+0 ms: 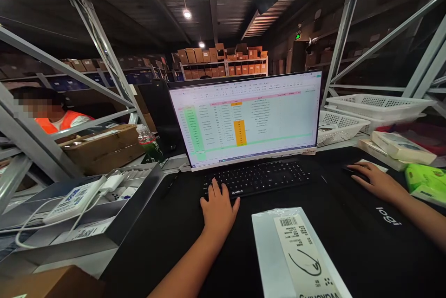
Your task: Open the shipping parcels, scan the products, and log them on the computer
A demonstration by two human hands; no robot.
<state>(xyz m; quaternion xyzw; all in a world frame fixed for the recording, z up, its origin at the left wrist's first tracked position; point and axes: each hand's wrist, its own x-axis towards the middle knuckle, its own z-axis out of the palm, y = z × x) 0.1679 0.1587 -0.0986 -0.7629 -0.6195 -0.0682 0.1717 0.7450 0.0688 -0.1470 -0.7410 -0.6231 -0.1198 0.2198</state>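
My left hand point(219, 207) lies flat with its fingers spread on the left end of a black keyboard point(259, 176). My right hand point(374, 179) is cupped over a black mouse point(350, 168) on the black desk mat point(348, 223). Behind the keyboard a monitor point(245, 117) shows a spreadsheet with green and orange cells. A flat white package with a barcode label point(296, 251) lies on the mat near me, between my arms, touched by neither hand.
White plastic baskets point(376, 105) and white boxes point(400, 147) sit at the right, with a green tissue pack point(423, 182). A grey metal tray point(104, 217) with a charger and cable is at the left, beside a cardboard box point(104, 147). A person in an orange vest point(59, 119) sits far left.
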